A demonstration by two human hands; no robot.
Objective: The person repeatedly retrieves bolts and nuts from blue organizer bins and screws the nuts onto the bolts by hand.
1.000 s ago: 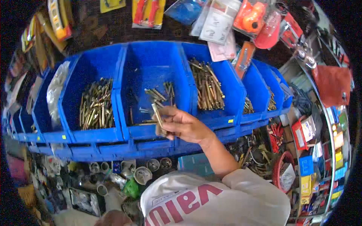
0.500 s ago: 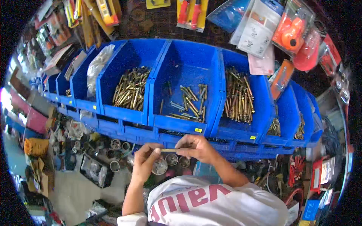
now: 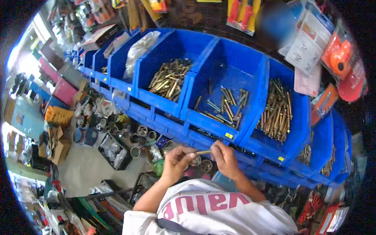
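Note:
A thin brass-coloured bolt spans the gap between my two hands, just in front of the blue bins. My left hand pinches one end between thumb and fingers. At the other end, the fingers of my right hand are closed around the tip. Beyond them, the middle blue bin holds a few scattered bolts. Fuller heaps of brass-coloured bolts lie in the left neighbouring bin and the right one.
Packaged tools hang above, including an orange tool in a blister pack. A plastic bag lies in a bin farther left. Below left, a black crate and round containers stand on the floor.
The view has turned, so the bins appear shifted right and tilted. Both hands still hold the bolt, and my right-hand fingers have curled in more around its end.

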